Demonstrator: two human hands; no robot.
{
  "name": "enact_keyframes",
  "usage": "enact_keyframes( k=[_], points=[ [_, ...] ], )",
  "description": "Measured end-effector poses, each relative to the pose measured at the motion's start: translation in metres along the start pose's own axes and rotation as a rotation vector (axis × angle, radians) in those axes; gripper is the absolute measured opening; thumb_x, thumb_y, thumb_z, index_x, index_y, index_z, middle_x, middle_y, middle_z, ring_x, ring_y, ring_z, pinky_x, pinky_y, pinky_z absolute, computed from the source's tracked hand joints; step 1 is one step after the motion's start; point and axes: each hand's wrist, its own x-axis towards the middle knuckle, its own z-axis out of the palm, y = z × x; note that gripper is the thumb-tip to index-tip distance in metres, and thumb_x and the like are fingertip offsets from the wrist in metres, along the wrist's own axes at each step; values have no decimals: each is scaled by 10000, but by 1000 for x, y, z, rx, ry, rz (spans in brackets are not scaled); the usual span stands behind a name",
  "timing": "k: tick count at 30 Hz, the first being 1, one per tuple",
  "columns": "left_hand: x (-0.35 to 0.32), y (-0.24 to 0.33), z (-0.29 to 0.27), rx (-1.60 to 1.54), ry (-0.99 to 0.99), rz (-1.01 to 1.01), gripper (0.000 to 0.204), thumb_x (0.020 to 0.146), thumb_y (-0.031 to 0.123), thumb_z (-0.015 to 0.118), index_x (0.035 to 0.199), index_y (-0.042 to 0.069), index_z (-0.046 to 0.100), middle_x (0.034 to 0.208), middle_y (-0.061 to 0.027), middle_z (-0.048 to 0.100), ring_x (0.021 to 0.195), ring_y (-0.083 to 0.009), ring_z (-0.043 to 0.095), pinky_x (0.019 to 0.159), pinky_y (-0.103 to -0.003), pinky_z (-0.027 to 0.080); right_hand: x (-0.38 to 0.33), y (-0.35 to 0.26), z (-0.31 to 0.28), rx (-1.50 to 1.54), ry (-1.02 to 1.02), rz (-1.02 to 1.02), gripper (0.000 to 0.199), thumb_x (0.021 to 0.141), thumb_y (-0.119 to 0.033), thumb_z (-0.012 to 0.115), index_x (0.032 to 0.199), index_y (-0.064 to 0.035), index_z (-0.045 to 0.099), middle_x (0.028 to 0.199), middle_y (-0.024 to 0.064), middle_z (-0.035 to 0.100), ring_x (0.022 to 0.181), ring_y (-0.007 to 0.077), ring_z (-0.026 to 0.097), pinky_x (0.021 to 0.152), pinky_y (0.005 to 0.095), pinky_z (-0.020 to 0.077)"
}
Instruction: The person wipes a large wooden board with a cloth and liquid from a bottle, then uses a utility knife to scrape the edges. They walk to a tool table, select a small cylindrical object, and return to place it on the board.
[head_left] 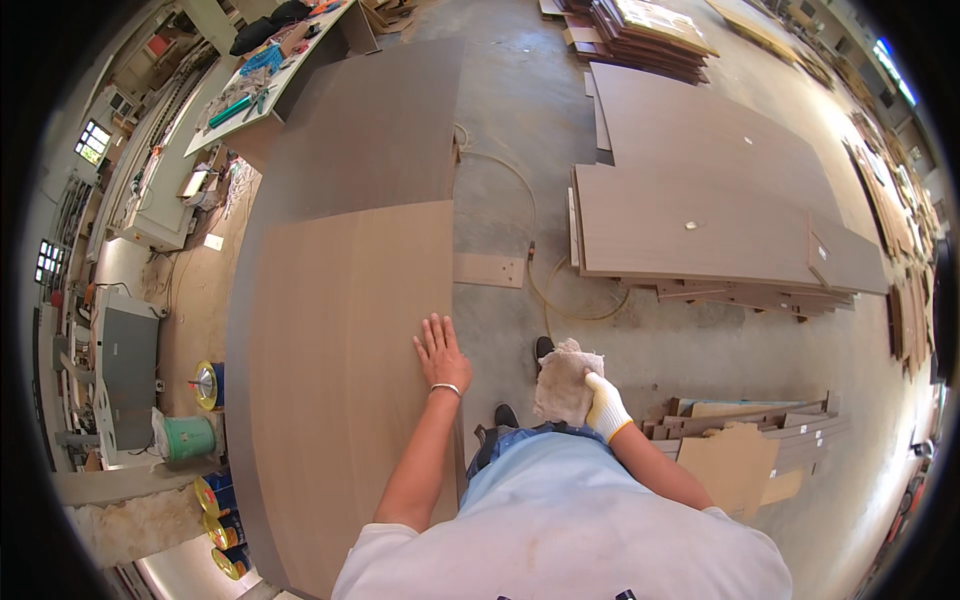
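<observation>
Cloth point(564, 388), pale and ragged-edged, is right of the wood-toned panel point(350, 300), pinched in the grip of your gloved right hand point(606, 408). Your bare left hand point(442, 360) lies on the panel's right edge, fingers spread. A flat palm and smoothed cloth likely give even contact.

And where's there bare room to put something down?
The wooden light-brown panel left of the bare left hand; grey concrete floor between grey-brown panel and brown board stack, beyond the pale curved hose. Crowded: white workbench, upper left.
</observation>
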Motion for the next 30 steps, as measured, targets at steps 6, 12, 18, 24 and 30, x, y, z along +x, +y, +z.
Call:
enact_keyframes(
  k=[6, 12, 18, 24, 30],
  points=[
    [30, -9, 14, 86, 86, -75, 908, 796, 85, 629, 1617, 157, 249, 1704, -124, 146, 1576, -336, 90, 1257, -563, 58, 72, -80, 64, 25, 92, 0, 475, 981, -298, 572, 1422, -135, 510, 1352, 161, 605, 1233, 401, 583, 1077, 585, 450],
    [25, -5, 6, 65, 62, -77, 875, 775, 77, 602, 1597, 180, 320, 1694, -130, 174, 1566, -342, 125, 1257, -560, 66, 189, -131, 89, -118, 139, 63, 525, 983, -380, 585, 1411, -87, 507, 1329, 179, 618, 1202, 384, 598, 1044, 517, 476],
    [47, -2, 21, -22, 97, -109, 858, 773, 142, 618, 1583, 144, 335, 1677, -156, 210, 1554, -361, 157, 1250, -559, 104, 291, -105, 126, -607, 195, -137, 442, 934, -335, 587, 1252, -31, 634, 1150, 156, 671, 1030, 284, 616, 923, 429, 481],
    [75, 10, -21, -61, 83, -191, 853, 765, 218, 659, 1558, 96, 367, 1662, -183, 228, 1526, -386, 203, 1241, -574, 131, 280, -47, 242, -1004, 157, -29, 387, 916, -260, 552, 1178, -17, 699, 1117, 208, 707, 1091, 313, 649, 944, 397, 480],
    [102, -1, -45, -108, 3, -133, 851, 778, 282, 700, 1542, 89, 379, 1644, -211, 235, 1499, -435, 211, 1232, -597, 133, 310, -53, 289, -876, 150, -24, 394, 927, -258, 553, 1218, -23, 678, 1201, 187, 693, 1153, 338, 632, 963, 426, 485]
  ],
)
